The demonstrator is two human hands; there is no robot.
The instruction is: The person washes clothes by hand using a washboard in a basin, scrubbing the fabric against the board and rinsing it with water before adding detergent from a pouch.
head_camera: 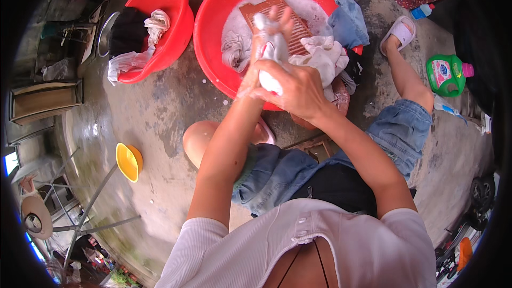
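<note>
Above a large red plastic basin [206, 44], my left hand [276, 26] has its fingers stretched out and blurred. A white soapy cloth [274, 54] with red trim lies along its palm and wrist; whether the left fingers grip it is unclear. My right hand [300, 84] is closed on the cloth's near end, against my left wrist. Beneath, a brown ridged washboard [296, 20] leans in the sudsy water [252, 6]. Wet greyish clothing [236, 52] lies left of it, and a white garment [322, 54] bunches at its right foot. Blue denim [348, 20] hangs over the right rim.
A smaller red basin [182, 20] at left holds black and white clothes [130, 32]. A yellow bowl [129, 162] sits on the concrete floor near a metal stand [94, 192]. To the right are a green detergent bottle [446, 76], a brush [448, 106] and a small blue bottle [422, 11].
</note>
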